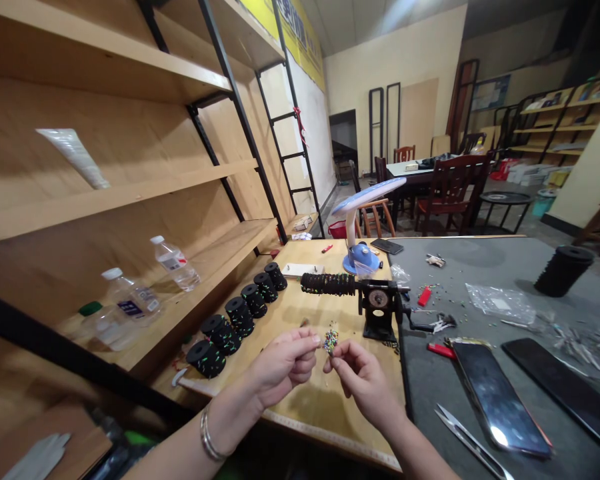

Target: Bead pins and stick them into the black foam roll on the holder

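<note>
Wooden bench (291, 313): we've got spools (239, 317) along its left edge, probably keeping the middle workable. Beads (331, 339) show toward the front edge, likely for two-handed reach. Left hand (293, 357): fingertips together. Right hand (357, 370): pinched beside the beads, contents unclear.

Reference: crank winder (379, 308). Left hand (289, 363) and right hand (363, 381) in front of it, fingertips near each other; multicoloured beads (331, 339) show between them. Anything pinched: too small to make out. Bead-flecked black coil (327, 284) on winder's left side. Farther left: row of black spools (239, 317). Behind winder: blue lamp (361, 259). Right of winder, nearer wearer: metal snips (467, 437), phone (497, 393).
</note>
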Demonstrator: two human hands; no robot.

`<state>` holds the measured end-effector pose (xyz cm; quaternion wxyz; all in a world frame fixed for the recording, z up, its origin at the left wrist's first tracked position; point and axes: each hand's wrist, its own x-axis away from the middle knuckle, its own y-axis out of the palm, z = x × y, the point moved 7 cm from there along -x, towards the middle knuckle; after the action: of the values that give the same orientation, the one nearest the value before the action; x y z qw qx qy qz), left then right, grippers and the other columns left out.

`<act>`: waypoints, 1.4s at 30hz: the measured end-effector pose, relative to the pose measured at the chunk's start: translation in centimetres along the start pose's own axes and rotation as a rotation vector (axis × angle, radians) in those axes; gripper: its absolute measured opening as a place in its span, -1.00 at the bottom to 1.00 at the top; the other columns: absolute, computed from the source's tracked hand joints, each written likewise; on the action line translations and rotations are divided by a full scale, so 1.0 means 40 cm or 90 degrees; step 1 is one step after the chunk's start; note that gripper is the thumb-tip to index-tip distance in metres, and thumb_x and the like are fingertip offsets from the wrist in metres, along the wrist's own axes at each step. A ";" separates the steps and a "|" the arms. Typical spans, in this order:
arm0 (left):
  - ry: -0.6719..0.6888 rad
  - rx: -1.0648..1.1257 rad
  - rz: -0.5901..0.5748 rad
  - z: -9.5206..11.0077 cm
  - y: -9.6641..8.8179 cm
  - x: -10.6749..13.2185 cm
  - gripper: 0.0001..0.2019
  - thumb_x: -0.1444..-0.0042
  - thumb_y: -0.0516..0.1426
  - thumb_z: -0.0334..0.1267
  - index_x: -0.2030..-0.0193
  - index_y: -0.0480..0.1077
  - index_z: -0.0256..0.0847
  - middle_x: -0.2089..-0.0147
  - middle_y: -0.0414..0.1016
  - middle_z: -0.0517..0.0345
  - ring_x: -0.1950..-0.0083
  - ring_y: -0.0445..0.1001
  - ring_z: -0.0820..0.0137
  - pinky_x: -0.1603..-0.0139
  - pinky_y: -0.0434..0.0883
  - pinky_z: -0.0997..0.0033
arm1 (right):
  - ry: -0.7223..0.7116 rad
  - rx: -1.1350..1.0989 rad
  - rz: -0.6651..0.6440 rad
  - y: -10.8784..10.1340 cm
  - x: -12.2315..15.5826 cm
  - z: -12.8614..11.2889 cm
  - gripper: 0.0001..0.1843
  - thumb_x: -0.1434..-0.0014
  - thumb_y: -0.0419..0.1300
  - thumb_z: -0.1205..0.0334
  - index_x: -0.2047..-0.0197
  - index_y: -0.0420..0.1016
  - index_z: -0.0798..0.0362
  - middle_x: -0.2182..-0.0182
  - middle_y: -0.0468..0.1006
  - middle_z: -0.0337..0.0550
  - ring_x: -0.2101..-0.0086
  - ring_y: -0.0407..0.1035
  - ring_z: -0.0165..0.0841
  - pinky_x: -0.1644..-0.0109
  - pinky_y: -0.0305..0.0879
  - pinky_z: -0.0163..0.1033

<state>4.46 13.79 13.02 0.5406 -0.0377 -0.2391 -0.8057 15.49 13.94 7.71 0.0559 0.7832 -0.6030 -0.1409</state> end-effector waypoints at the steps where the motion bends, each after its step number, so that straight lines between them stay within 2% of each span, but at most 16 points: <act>1: 0.000 0.000 0.002 0.000 0.001 0.000 -0.60 0.13 0.33 -0.13 0.46 0.15 -0.20 0.73 -0.01 0.54 0.69 -0.21 0.71 0.66 -0.26 0.61 | 0.000 -0.002 0.000 -0.001 0.000 0.003 -0.66 -0.11 0.21 -0.06 0.34 0.31 0.06 0.51 0.51 -0.23 0.67 0.08 -0.57 0.65 0.04 -0.45; 20: 0.017 0.023 0.002 0.008 -0.006 -0.001 -0.63 0.12 0.33 -0.18 0.47 0.17 -0.21 0.73 -0.02 0.54 0.69 -0.22 0.71 0.66 -0.25 0.62 | 0.011 0.016 0.010 -0.010 0.011 0.039 -0.63 -0.09 0.22 -0.09 0.40 0.35 0.07 0.50 0.53 -0.20 0.67 0.10 -0.57 0.65 0.03 -0.44; 25: 0.010 0.014 -0.003 0.010 0.001 0.004 -0.64 0.10 0.32 -0.18 0.47 0.18 -0.22 0.71 -0.02 0.54 0.68 -0.22 0.71 0.66 -0.25 0.62 | -0.001 0.033 -0.010 -0.007 0.011 0.030 -0.60 -0.11 0.19 -0.12 0.25 0.46 0.09 0.39 0.59 -0.11 0.66 0.13 -0.56 0.63 0.10 -0.41; 30: 0.004 0.008 0.007 0.013 0.003 0.004 -0.64 0.11 0.32 -0.18 0.45 0.17 -0.21 0.70 -0.01 0.53 0.68 -0.21 0.71 0.65 -0.26 0.62 | -0.023 0.024 -0.002 -0.007 -0.001 0.003 -0.57 -0.08 0.22 -0.13 0.17 0.45 0.05 0.36 0.59 -0.10 0.62 0.21 -0.52 0.62 0.15 -0.41; 36: -0.001 -0.002 -0.001 0.008 0.005 0.007 -0.63 0.10 0.32 -0.16 0.46 0.16 -0.21 0.71 -0.02 0.53 0.68 -0.22 0.71 0.64 -0.27 0.60 | -0.017 0.023 0.009 0.005 -0.006 -0.029 -0.62 -0.08 0.23 -0.10 0.29 0.42 0.07 0.47 0.55 -0.18 0.63 0.17 -0.53 0.62 0.13 -0.41; 42: -0.009 -0.004 -0.006 0.005 0.010 0.006 -0.62 0.12 0.32 -0.14 0.44 0.17 -0.22 0.71 0.00 0.53 0.68 -0.21 0.71 0.65 -0.27 0.60 | 0.012 0.001 -0.010 0.017 -0.006 -0.025 -0.62 -0.03 0.26 -0.10 0.32 0.40 0.08 0.55 0.51 -0.25 0.65 0.14 -0.54 0.62 0.09 -0.42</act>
<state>4.65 13.55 13.43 0.5349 -0.0443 -0.2407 -0.8087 15.07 13.91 8.88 0.0600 0.7895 -0.5961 -0.1333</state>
